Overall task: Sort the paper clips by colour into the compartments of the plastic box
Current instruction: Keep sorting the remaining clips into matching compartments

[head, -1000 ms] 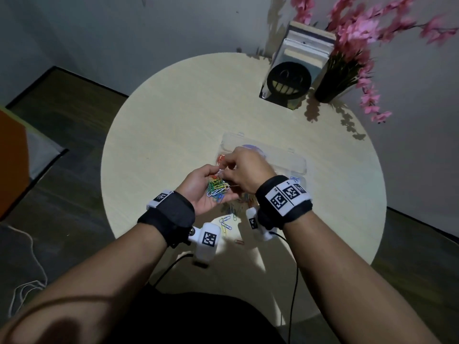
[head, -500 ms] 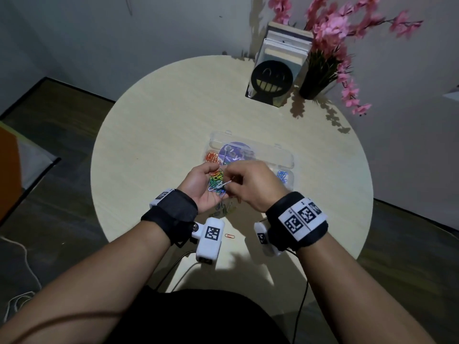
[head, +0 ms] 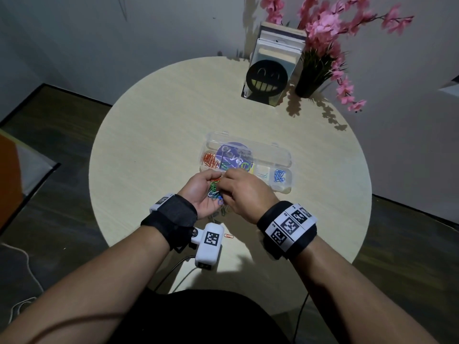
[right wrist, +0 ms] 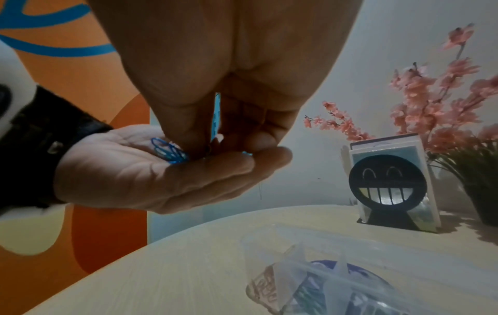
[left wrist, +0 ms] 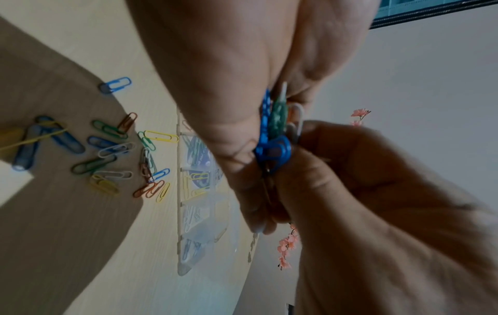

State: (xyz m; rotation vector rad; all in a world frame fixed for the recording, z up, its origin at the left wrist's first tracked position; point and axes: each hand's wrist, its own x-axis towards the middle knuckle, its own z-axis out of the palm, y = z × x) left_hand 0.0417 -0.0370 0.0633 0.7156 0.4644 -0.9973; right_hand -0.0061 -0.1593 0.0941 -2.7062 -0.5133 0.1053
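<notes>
Several compartments of the plastic box (head: 280,155) already hold sorted clips, yet many paper clips (left wrist: 107,149) lie loose on the desk (head: 154,135) while the cupped left hand (head: 201,192) holds a mixed bunch (head: 215,192) and the right hand (head: 244,192) fingers pinch one from it.

Head view high above the round table (head: 154,135); both wrist views close, sharing the hands.

round table (head: 154,135), smiley bookend (head: 267,80), pink flowers (head: 330,28)

Dim room, table (head: 154,135) spot-lit from above, hard shadows, curved edges, wrist views softly blurred.
</notes>
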